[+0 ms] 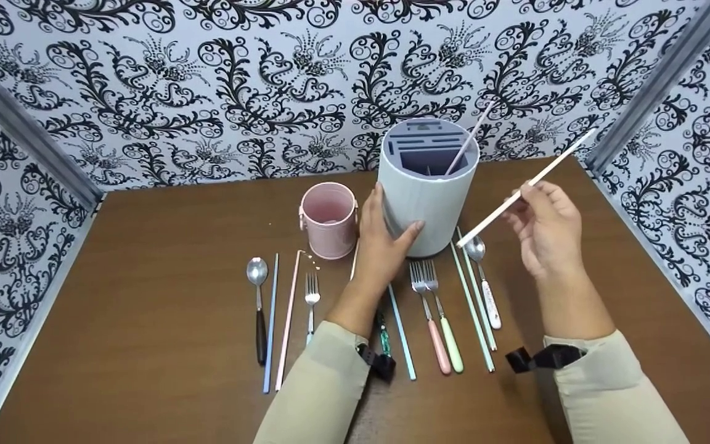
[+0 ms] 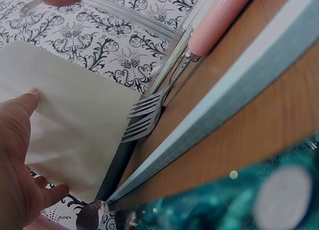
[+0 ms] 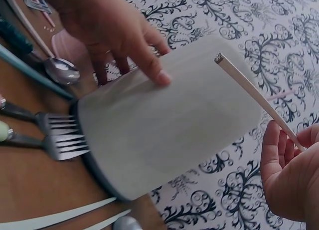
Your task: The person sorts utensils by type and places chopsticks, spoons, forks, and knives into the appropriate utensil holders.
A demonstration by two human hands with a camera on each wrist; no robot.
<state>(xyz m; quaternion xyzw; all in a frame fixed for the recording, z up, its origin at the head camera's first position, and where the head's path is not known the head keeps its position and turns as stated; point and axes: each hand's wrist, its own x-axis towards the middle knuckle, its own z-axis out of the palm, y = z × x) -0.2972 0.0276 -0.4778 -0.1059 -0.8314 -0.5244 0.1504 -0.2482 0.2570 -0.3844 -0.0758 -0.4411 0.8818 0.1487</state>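
My right hand point(image 1: 549, 225) pinches a cream chopstick point(image 1: 552, 163) between thumb and fingers, raised at a slant right of the white utensil holder point(image 1: 426, 206). Its thick end points down and left in the head view. My left hand point(image 1: 383, 237) rests against the holder's left side, thumb spread on the front, fingers toward the back. The holder stands upright, with a grey slotted top point(image 1: 426, 139). A pink chopstick point(image 1: 472, 137) leans in its large opening. In the right wrist view the chopstick point(image 3: 254, 93) overlaps the holder point(image 3: 164, 115).
A pink cup point(image 1: 330, 228) stands left of the holder. In front lie two forks point(image 1: 432, 314), green chopsticks point(image 1: 475, 302), a white-handled spoon point(image 1: 487, 296) and a blue chopstick point(image 1: 402, 333). Further left are a dark-handled spoon point(image 1: 259, 308), more chopsticks and another fork point(image 1: 312, 296). Patterned walls surround the table.
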